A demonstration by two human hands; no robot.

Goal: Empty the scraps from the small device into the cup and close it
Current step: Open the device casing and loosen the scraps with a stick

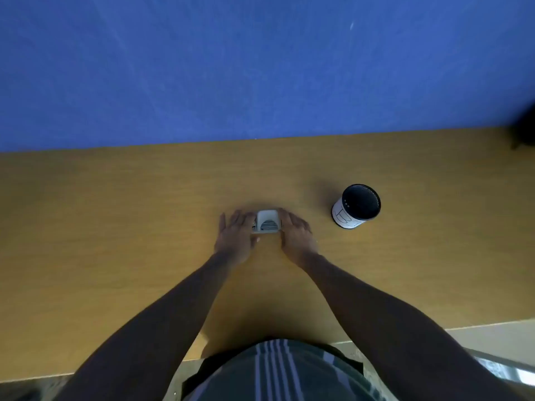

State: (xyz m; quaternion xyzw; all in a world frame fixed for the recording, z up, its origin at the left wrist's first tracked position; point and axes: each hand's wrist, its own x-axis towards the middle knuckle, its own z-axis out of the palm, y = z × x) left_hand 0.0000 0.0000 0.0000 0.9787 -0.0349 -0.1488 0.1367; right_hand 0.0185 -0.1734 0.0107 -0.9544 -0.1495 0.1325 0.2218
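A small grey-white device (267,222) sits on the wooden table (115,227), a little beyond the table's middle. My left hand (236,235) lies against its left side and my right hand (295,235) against its right side, fingers spread along it. The picture is too blurred to tell whether the fingers grip the device or whether its lid is shut. A cup (356,206), white outside with a dark inside, stands upright to the right of the device, apart from both hands.
A blue wall (260,68) rises straight behind the table's far edge. A dark object (524,128) shows at the far right edge. The table's near edge runs just in front of my body.
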